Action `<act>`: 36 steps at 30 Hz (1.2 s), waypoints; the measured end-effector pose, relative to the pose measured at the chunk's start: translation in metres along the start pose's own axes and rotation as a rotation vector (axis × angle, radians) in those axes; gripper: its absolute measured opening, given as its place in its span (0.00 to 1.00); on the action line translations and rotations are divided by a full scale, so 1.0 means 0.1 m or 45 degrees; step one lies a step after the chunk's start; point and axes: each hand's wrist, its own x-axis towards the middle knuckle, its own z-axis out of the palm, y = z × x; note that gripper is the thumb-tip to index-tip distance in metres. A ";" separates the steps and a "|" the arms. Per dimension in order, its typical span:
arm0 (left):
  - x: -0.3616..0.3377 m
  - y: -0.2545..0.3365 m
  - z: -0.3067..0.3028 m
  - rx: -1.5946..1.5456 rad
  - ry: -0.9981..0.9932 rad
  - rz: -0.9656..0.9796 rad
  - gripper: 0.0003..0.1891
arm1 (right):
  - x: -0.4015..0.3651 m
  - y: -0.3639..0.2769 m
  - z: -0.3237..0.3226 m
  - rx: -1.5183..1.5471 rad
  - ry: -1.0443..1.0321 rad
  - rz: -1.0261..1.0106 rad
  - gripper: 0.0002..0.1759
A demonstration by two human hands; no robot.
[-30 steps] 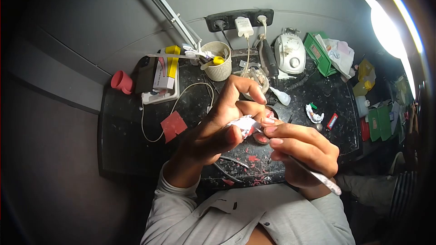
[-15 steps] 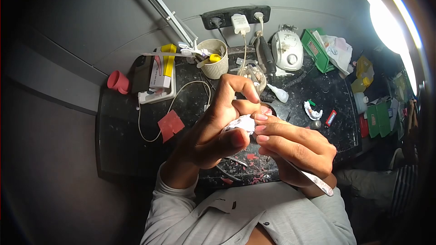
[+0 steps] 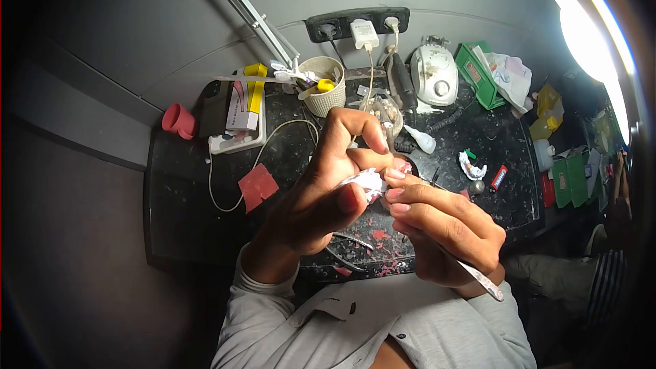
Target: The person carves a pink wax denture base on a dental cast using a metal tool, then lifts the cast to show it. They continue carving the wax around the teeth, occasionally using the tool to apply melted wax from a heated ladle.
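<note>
My left hand (image 3: pixel 318 195) is closed around a small white dental cast (image 3: pixel 367 180), thumb on the near side and index finger arched above it. Much of the cast is hidden by the fingers. Held like a pen in my right hand (image 3: pixel 454 225) is a slim metal wax carver (image 3: pixel 480 280), its smeared handle end sticking out below the palm. The carver's working tip is hidden. My right fingertips meet the cast's right edge and the left fingers. Behind the hands, a round dish with pink material (image 3: pixel 404 164) shows partly.
Pink wax scraps (image 3: pixel 380 234) litter the black bench (image 3: pixel 184 219). A pink sheet (image 3: pixel 258 186) and cable lie left. Further back stand a woven cup (image 3: pixel 324 99), a white control unit (image 3: pixel 435 75) and a green box (image 3: pixel 478 75). A white arch-shaped piece (image 3: pixel 471 166) lies right.
The left thumb has shifted slightly left and the cast has tilted a little, showing more of its right edge. Both hands keep their grips.
</note>
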 end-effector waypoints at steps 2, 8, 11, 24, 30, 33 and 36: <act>0.00 0.01 -0.01 -0.012 -0.010 0.006 0.43 | -0.02 0.03 0.01 0.012 -0.002 -0.003 0.14; 0.02 0.04 0.03 -0.079 -0.027 0.062 0.41 | -0.04 0.05 0.04 -0.031 0.037 -0.079 0.17; 0.02 0.05 0.05 -0.101 -0.034 0.109 0.38 | -0.06 0.05 0.09 -0.026 0.056 -0.092 0.16; 0.03 -0.11 -0.04 -0.308 -0.007 0.109 0.33 | -0.02 0.19 0.22 -0.193 0.213 -0.319 0.10; 0.04 -0.20 -0.02 -0.356 0.042 0.213 0.28 | -0.03 0.20 0.24 -0.223 0.243 -0.318 0.11; 0.04 -0.20 -0.04 -0.346 0.005 0.182 0.28 | -0.03 0.19 0.23 -0.230 0.246 -0.302 0.11; 0.04 -0.19 0.00 -0.329 0.013 0.195 0.28 | -0.03 0.18 0.22 -0.237 0.248 -0.291 0.11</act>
